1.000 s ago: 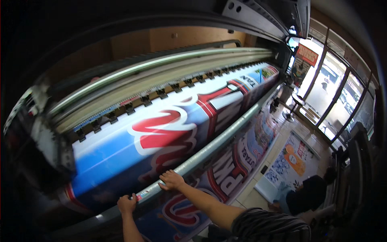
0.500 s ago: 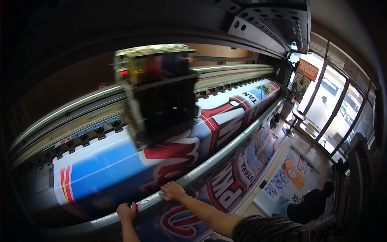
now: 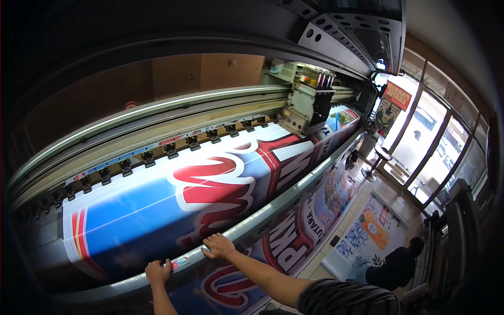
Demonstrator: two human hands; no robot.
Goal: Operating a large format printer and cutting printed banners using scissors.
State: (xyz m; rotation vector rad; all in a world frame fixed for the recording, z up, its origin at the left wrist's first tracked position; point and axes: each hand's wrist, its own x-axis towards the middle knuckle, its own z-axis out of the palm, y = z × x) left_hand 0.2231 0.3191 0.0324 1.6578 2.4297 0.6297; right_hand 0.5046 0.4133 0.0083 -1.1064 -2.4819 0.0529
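Note:
My left hand [image 3: 158,272] is wrapped over the long grey metal bar [image 3: 265,214] along the front of a wide-format printer, beside a small sticker. Farther right, my right hand [image 3: 219,247] also grips the bar, its fingers curled over the top. Behind the bar lies a printed banner [image 3: 136,212] in blue, red and white, coming over the printer's bed. The print carriage [image 3: 310,102], with coloured ink parts on top, stands toward the right end of its rail. Below the bar, more of the banner hangs down.
Small black clamps [image 3: 170,150] line the bed behind the banner. At lower right a person in dark clothing [image 3: 394,269] is low beside a poster [image 3: 357,239] lying flat on the floor. A stool [image 3: 382,153] stands near the glass doors [image 3: 430,123].
The print carriage has travelled right along its rail, from over the banner's middle toward the far end, uncovering red lettering. Both hands stay on the bar; the view has shifted slightly.

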